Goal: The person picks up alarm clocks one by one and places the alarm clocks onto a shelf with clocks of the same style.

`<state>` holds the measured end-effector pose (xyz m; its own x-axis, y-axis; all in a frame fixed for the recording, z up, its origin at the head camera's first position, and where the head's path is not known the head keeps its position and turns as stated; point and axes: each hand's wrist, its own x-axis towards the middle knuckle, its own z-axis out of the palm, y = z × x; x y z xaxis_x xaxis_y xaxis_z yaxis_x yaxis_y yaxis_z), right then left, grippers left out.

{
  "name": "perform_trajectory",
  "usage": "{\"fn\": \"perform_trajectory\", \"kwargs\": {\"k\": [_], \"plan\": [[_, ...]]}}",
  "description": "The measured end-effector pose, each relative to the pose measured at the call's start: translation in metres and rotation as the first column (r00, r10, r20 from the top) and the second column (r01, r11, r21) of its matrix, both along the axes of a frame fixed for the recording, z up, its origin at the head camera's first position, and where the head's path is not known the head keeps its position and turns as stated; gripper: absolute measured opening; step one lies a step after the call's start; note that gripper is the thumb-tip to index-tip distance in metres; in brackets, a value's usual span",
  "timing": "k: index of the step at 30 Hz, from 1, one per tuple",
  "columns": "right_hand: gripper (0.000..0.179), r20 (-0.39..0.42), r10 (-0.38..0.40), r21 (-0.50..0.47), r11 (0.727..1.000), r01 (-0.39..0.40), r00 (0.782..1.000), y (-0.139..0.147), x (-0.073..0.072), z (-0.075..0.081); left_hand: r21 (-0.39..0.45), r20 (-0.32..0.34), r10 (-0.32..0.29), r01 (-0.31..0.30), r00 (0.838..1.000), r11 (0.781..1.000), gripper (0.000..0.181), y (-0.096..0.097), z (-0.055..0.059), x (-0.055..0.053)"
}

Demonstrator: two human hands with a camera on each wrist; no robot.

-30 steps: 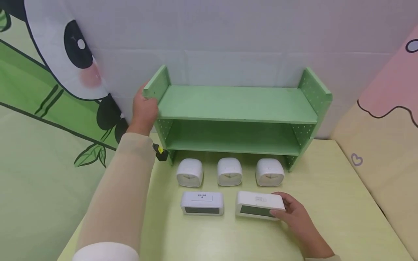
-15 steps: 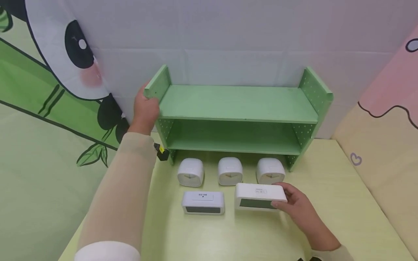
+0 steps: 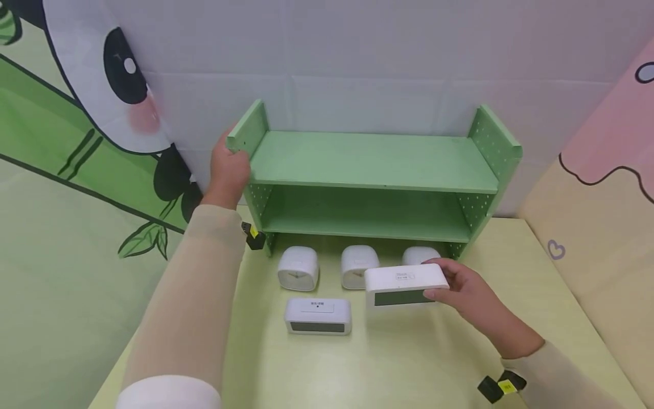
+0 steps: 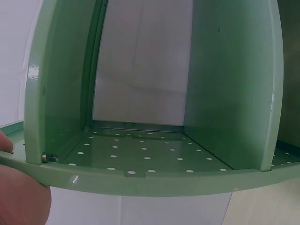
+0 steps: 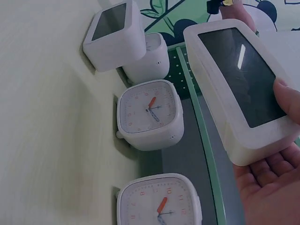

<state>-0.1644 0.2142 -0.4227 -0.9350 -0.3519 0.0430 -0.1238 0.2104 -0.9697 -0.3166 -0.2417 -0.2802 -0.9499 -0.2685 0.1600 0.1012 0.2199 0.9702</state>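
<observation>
My left hand [image 3: 228, 173] grips the left side panel of a green two-tier shelf [image 3: 373, 162]; in the left wrist view its thumb [image 4: 21, 197] presses the panel's edge. With my right hand [image 3: 467, 292] I hold a white digital clock [image 3: 406, 278] by its right end, thumb on the dark screen, raised above the table. In the head view it overlaps the rightmost of three white dial clocks [image 3: 421, 254]. A second white digital clock [image 3: 318, 315] stands on the table to the left. The right wrist view shows the held clock's dark screen [image 5: 241, 70] plainly.
Two more dial clocks, one at the left [image 3: 298, 268] and one in the middle [image 3: 360, 266], stand before the shelf's base. Behind the shelf hangs a pale wall sheet [image 3: 357, 62]. A cream panel [image 3: 598, 244] bounds the pale yellow table [image 3: 327, 369] at the right.
My right hand has lifted the digital clock off the table and carried it up toward the shelf, over the right dial clock in the head view. The left hand keeps its hold.
</observation>
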Motion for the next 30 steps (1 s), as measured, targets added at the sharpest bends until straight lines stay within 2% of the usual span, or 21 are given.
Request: {"fn": "perform_trajectory", "kwargs": {"k": [7,13,17,25,30], "plan": [[0.052,-0.034,0.027,0.036,0.999,-0.026,0.999,-0.014,-0.014,0.027,-0.01,-0.032,-0.005,0.005,0.999,1.0,0.073,0.001,-0.005,-0.002],[0.054,-0.046,-0.042,0.103,0.994,0.047,0.998,-0.03,-0.021,0.046,-0.025,-0.029,-0.013,0.013,0.999,1.0,0.073,0.003,-0.005,-0.005],[0.056,-0.015,-0.081,0.057,0.995,0.082,0.997,-0.043,-0.027,0.054,-0.03,-0.012,-0.011,0.011,1.0,0.999,0.075,0.003,-0.004,-0.005],[0.054,-0.029,-0.088,-0.046,0.995,0.086,0.996,-0.063,-0.04,0.075,-0.026,-0.008,0.001,-0.001,1.0,1.0,0.078,0.004,-0.005,-0.007],[0.054,-0.013,-0.1,-0.088,0.991,0.098,0.995,-0.082,-0.045,0.089,-0.033,0.022,0.008,-0.007,1.0,0.999,0.076,0.003,-0.004,-0.008]]}}
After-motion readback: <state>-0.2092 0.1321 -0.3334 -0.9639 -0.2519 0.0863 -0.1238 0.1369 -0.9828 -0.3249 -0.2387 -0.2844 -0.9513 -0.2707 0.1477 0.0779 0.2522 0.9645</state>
